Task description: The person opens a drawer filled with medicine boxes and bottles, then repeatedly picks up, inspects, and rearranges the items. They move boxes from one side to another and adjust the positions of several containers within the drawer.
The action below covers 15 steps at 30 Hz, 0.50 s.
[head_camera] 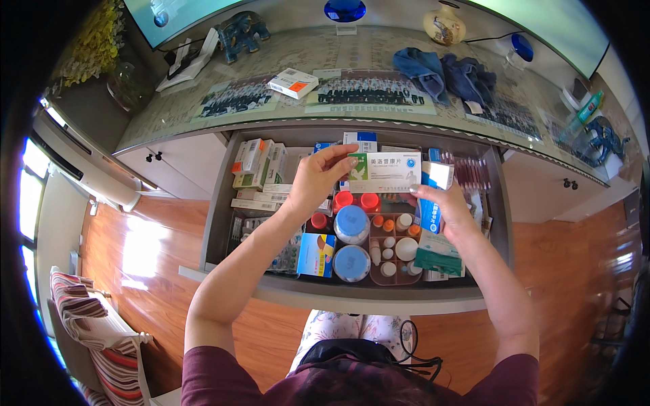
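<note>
My left hand (322, 172) pinches the left end of a white and green medicine box (386, 173) above an open drawer (355, 299). My right hand (447, 203) has its thumb at the lower right corner of that box and also holds a blue and white medicine box (430, 200), tilted upright. Below them in the drawer are two jars with blue lids (352, 221), red-capped bottles (369, 201), a divided plastic tray (396, 278) of small bottles, a blue and yellow box (316, 255), and a green packet (439, 260). White cartons (277, 162) fill the drawer's left side.
Behind the drawer, a glass-covered cabinet top (355, 53) bears a white and orange box (293, 82), blue cloths (421, 71), a vase (444, 24) and elephant figurines (242, 34). The drawer's front edge lies close before my body. A striped cloth (117, 365) hangs at lower left.
</note>
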{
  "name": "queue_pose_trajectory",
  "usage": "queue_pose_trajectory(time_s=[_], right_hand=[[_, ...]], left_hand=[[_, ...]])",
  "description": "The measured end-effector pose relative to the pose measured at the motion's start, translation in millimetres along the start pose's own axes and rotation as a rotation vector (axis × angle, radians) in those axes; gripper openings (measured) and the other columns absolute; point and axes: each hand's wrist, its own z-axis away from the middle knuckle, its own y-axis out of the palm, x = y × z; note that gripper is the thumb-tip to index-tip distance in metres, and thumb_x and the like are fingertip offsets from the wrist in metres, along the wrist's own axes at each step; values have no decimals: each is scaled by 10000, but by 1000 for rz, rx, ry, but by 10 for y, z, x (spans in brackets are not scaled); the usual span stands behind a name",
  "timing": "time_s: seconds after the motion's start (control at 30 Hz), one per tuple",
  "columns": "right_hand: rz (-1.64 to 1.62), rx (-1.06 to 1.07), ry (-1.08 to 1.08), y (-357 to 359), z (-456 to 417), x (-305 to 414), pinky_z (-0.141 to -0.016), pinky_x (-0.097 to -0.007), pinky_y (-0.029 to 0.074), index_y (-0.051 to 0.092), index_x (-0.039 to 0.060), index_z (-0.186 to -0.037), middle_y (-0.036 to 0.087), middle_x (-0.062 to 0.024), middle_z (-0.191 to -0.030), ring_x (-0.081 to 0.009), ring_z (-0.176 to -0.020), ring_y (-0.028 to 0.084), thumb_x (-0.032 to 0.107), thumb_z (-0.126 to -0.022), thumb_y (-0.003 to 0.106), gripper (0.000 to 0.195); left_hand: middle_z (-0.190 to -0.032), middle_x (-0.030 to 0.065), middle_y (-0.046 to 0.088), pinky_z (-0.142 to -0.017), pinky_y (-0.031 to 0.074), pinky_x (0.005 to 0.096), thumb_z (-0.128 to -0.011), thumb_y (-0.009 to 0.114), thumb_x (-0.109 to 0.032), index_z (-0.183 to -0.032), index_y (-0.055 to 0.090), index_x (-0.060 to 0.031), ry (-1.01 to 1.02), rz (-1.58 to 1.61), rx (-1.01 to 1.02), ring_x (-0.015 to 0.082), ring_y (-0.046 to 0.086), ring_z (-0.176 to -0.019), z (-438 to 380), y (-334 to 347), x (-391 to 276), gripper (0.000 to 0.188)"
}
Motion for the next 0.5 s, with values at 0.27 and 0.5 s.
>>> queue_pose_trajectory(time_s=[0.27, 0.5], right_hand=[[53, 1, 51, -3, 20, 11, -792, -348, 566, 612, -24, -1182, 696, -152, -1070, -230, -966, 701, 48, -818, 674, 376], [77, -10, 34, -104, -76, -13, -867, -356, 556, 575, -19, -1214, 677, -161, -1105, -239, -965, 687, 39, -784, 699, 451]], left_hand=[[-1050, 28, 684, -860, 508, 259, -971, 606, -149, -1267, 638, -46, -52, 8, 6, 91, 607, -932, -12, -30, 37, 315], [-1148, 40, 659, -901, 496, 259, -981, 582, -125, -1346, 571, -45, -30, 65, 34, 98, 609, -979, -24, -12, 134, 374]])
